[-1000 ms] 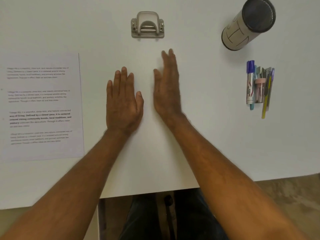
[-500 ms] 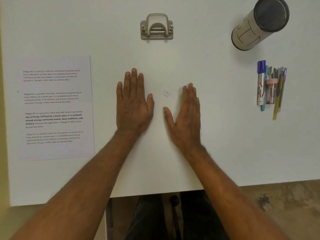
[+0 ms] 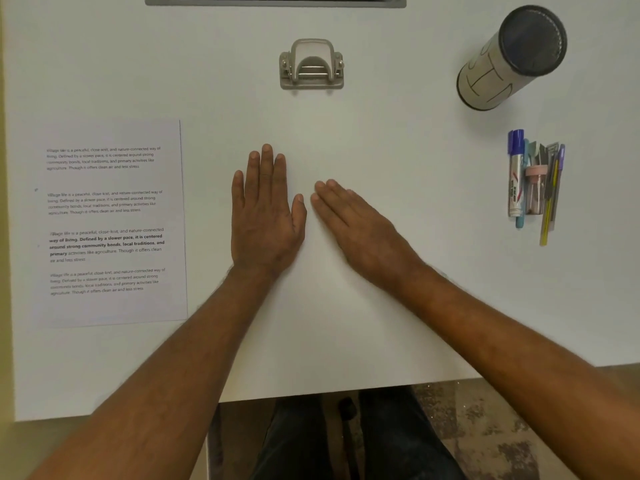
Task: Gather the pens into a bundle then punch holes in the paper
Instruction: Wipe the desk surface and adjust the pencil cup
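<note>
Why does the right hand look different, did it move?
Yes. The right hand turned its fingers toward the left hand and drew back from the hole punch.

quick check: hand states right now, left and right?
Left hand: open, flat on the table, holding nothing.
Right hand: open, fingers straight, angled toward the left hand, holding nothing.

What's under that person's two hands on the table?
Nothing shows. The left hand and right hand lie flat on the bare white table, fingers straight. Whatever might sit beneath the palms is covered, though they look flush.
</note>
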Demonstrator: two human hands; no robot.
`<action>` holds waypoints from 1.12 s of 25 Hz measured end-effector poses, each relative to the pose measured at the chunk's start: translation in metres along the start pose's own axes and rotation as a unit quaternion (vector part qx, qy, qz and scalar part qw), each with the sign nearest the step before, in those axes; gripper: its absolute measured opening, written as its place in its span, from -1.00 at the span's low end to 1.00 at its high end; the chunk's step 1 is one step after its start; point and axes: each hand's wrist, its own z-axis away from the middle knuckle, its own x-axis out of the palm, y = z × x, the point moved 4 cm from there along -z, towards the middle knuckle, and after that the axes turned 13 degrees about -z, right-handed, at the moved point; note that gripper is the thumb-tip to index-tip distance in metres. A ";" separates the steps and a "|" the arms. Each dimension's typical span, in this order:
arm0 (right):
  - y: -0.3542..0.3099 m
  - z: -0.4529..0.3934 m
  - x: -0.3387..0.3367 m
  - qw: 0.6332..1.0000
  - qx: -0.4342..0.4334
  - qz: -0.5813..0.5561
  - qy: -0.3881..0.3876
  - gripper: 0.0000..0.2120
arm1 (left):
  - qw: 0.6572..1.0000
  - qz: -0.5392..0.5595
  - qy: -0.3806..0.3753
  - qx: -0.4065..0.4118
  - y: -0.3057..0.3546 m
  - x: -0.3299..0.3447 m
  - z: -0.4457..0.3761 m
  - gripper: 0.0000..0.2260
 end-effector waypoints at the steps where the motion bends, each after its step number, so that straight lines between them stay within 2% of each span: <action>1: 0.000 0.006 -0.005 0.999 0.016 -0.034 -0.016 -0.48 | 1.000 0.002 -0.002 0.000 0.000 0.000 0.000 -0.41; 3: 0.000 0.015 -0.015 0.992 0.065 -0.102 -0.043 -0.45 | 1.000 0.002 -0.004 -0.001 0.001 -0.001 0.000 -0.41; 5: 0.001 0.019 -0.023 0.987 0.103 -0.109 -0.056 -0.48 | 1.000 0.001 -0.005 -0.003 0.001 -0.002 0.000 -0.41; 9: 0.002 0.012 -0.035 0.989 0.120 -0.075 -0.051 -0.62 | 1.000 -0.004 -0.003 -0.004 0.002 -0.001 0.000 -0.41; 11: 0.003 0.008 -0.037 0.992 0.113 -0.021 -0.050 -0.71 | 1.000 -0.007 -0.005 -0.004 0.002 0.000 0.000 -0.41; 14: 0.006 0.004 -0.038 0.990 0.119 0.038 -0.059 -0.74 | 1.000 -0.010 -0.011 -0.002 0.002 0.002 0.000 -0.40; 18: 0.014 -0.002 -0.047 0.984 0.174 0.034 0.006 -0.81 | 1.000 -0.005 -0.016 -0.005 0.004 0.002 -0.002 -0.40; 20: 0.022 -0.003 -0.055 0.969 0.232 -0.050 0.071 -0.83 | 1.000 0.000 -0.013 0.004 0.011 0.000 -0.003 -0.40; 22: 0.037 0.000 -0.062 0.914 0.327 -0.200 0.136 -0.83 | 1.000 0.003 -0.013 0.028 0.020 0.000 -0.005 -0.40; 24: 0.050 0.007 -0.066 0.825 0.396 -0.362 0.179 -0.83 | 0.999 0.005 -0.012 0.048 0.029 -0.002 -0.011 -0.41; 26: 0.055 0.013 -0.071 0.730 0.419 -0.499 0.208 -0.84 | 0.998 0.005 -0.014 0.061 0.037 -0.004 -0.021 -0.41; 28: 0.056 0.016 -0.082 0.655 0.412 -0.587 0.237 -0.85 | 0.997 -0.002 -0.019 0.072 0.044 -0.005 -0.031 -0.41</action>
